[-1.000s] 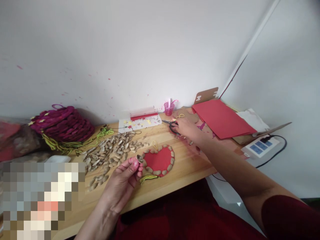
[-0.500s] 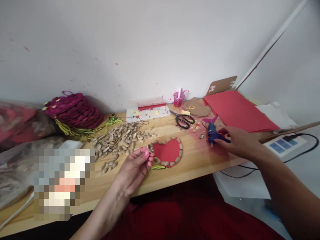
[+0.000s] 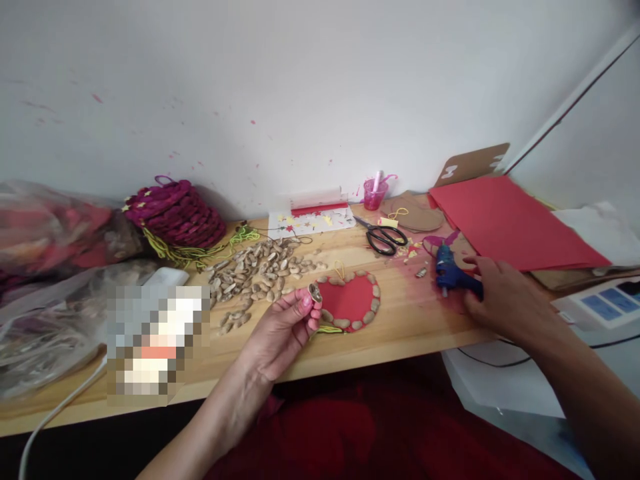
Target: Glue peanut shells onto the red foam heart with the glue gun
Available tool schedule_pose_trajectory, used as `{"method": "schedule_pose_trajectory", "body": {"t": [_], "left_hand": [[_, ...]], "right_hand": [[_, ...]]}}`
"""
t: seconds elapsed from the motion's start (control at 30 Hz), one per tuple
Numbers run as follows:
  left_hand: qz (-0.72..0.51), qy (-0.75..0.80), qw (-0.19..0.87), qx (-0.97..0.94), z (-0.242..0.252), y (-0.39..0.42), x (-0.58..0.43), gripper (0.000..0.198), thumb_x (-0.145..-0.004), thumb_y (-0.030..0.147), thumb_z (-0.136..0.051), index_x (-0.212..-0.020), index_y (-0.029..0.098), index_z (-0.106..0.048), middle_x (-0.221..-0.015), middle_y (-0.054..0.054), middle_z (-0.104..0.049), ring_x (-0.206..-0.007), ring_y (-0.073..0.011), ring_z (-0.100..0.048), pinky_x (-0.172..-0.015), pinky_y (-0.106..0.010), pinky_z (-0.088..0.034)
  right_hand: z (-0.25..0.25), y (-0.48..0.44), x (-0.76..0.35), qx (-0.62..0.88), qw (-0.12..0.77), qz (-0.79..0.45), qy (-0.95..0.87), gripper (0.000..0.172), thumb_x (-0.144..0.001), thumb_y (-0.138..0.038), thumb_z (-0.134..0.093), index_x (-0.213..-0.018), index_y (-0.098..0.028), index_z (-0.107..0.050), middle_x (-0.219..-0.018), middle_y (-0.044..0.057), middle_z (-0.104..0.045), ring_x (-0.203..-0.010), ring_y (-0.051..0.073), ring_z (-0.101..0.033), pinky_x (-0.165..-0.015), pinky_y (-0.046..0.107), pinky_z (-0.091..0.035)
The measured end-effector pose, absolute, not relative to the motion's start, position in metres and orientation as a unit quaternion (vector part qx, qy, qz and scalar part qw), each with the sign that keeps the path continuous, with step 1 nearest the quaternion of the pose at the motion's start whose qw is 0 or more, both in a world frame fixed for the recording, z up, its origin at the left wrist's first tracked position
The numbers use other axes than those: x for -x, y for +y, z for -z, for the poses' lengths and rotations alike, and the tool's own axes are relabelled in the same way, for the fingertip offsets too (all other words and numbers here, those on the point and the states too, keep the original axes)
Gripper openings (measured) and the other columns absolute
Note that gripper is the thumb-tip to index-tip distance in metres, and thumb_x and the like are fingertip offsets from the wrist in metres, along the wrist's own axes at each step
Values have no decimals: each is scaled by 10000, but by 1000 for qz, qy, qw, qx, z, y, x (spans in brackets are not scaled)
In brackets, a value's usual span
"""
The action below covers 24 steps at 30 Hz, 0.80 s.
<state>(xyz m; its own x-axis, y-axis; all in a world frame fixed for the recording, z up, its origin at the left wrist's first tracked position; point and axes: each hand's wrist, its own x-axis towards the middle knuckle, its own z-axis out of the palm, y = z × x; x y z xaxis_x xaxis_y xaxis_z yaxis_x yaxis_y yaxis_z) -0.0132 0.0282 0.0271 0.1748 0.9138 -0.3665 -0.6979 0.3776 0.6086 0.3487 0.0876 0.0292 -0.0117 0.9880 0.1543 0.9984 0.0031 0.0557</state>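
My left hand (image 3: 285, 330) pinches a small peanut shell (image 3: 315, 292) between thumb and fingertips, just left of a red paper heart (image 3: 350, 299) rimmed with shells on the wooden table (image 3: 400, 320). A yellow-green string (image 3: 330, 329) lies at the heart's lower edge. My right hand (image 3: 505, 300) is closed round the grip of a blue glue gun (image 3: 450, 275), which rests on the table to the right of the heart, nozzle pointing down and left.
A heap of peanut shells (image 3: 255, 270) lies left of the heart. Black scissors (image 3: 384, 237), a pink cup (image 3: 374, 193), red paper sheets (image 3: 505, 220) and cardboard sit at the back right. A dark red woven basket (image 3: 175, 213) and plastic bags (image 3: 45, 293) fill the left. A power strip (image 3: 600, 303) is at the right.
My right hand left the scissors area, drew back to the right and closed on the blue glue gun. The left hand kept its shell beside the heart. My view shifted left.
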Motion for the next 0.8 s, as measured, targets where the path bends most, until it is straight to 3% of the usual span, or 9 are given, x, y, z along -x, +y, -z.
{"method": "schedule_pose_trajectory", "body": {"t": [0.13, 0.3, 0.43, 0.63, 0.7, 0.8], "left_hand": [[-532, 357, 753, -151, -29, 30, 12, 233, -671, 128, -897, -778, 102, -692, -739, -49, -680, -629, -79, -613, -566, -142, -529], [-539, 348, 751, -156, -30, 30, 12, 232, -672, 139, -899, -764, 97, -690, -719, -43, -662, -623, -81, -596, -552, -146, -515], [-543, 344, 751, -153, -30, 28, 15, 212, -701, 151, -883, -770, 99, -689, -711, -34, -650, -613, -77, -587, -554, -148, -514], [-541, 342, 755, -147, -29, 28, 18, 228, -656, 127, -903, -737, 107, -690, -696, -40, -667, -608, -84, -601, -553, -150, -519], [-539, 344, 756, -140, -28, 29, 17, 246, -630, 127, -919, -735, 109, -697, -696, -40, -672, -606, -83, -604, -550, -145, -517], [-535, 346, 758, -141, -27, 30, 14, 251, -621, 134, -927, -739, 110, -707, -694, -40, -674, -600, -80, -603, -542, -142, -511]], "right_hand": [[-34, 87, -342, 682, 11, 58, -729, 519, -871, -188, -508, -1382, -95, -506, -1172, 267, -671, -1024, 377, -664, -826, 413, -462], [-37, 91, -334, 693, 4, 31, -720, 442, -881, -199, -479, -1301, -76, -542, -1094, 282, -700, -973, 389, -667, -786, 423, -438], [-36, 87, -330, 730, 59, 2, -681, 304, -937, -334, -484, -1174, -178, -594, -965, 256, -725, -872, 368, -681, -700, 426, -442], [-51, 60, -323, 799, 220, -35, -559, 246, -855, -466, -634, -987, -261, -665, -819, 163, -694, -870, 369, -685, -667, 446, -457], [-60, 47, -312, 763, 296, -137, -558, 166, -839, -440, -651, -877, -281, -678, -719, 99, -659, -772, 326, -675, -658, 437, -484], [-66, 27, -286, 622, 413, -313, -587, 199, -874, -485, -647, -931, -298, -682, -669, 26, -632, -635, 235, -609, -630, 389, -505]]}}
